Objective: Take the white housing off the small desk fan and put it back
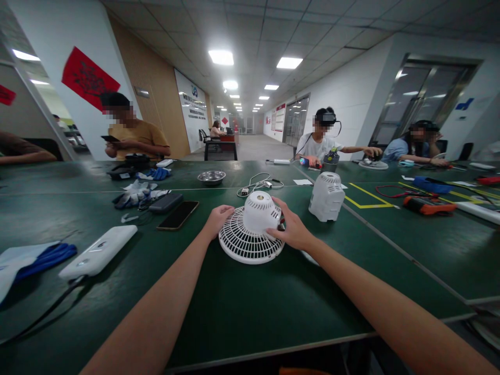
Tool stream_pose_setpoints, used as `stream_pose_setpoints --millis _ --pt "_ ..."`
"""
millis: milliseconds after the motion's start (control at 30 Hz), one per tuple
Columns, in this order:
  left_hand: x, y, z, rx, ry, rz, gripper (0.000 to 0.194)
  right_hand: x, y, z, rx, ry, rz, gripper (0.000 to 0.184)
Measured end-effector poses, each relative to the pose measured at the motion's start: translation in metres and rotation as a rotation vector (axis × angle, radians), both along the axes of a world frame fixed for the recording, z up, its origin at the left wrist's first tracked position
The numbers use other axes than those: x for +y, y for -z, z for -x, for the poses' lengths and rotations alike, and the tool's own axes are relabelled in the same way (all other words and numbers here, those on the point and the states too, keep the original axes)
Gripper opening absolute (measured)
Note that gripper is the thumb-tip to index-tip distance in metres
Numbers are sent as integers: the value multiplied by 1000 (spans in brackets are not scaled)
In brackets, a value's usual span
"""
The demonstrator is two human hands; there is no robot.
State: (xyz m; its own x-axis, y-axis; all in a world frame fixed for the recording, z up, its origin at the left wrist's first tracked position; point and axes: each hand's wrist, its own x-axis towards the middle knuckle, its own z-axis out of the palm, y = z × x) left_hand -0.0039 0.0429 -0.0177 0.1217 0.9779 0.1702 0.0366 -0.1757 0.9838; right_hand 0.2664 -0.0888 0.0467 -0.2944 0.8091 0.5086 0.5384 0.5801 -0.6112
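Right hand (pixel 291 226) grips the white housing (pixel 260 212) — left hand (pixel 220 220) touches the grille's rim (pixel 251 254) — open bench (pixel 269 307) nearer.

Beyond the grip, a grey floor (pixel 250 148) runs between white walls (pixel 344 88) under lit ceiling panels (pixel 221 57); metal-framed doors (pixel 425 99) stand right, wood panelling (pixel 144 91) left.

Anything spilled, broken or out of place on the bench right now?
Nothing looks spilled or broken. Mildly untidy: the white cable lies in loose loops beyond the fan grille, and the gloves to the left are crumpled in a heap.
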Motion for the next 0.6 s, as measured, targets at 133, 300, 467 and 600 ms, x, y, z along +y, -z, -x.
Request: stream_pose_setpoints --millis 133,300,467,600 --pt "1 1 -1 7 -5 3 40 3 2 1 -10 17 -9 85" --pt "-1 -1 -1 8 0 0 43 7 2 0 -65 51 -68 86" --pt "-4 -4 -1 29 2 15 38 6 2 -3 -84 37 -61 87" --pt "-2 -3 0 59 -17 -3 39 6 2 -2 -94 58 -68 85"
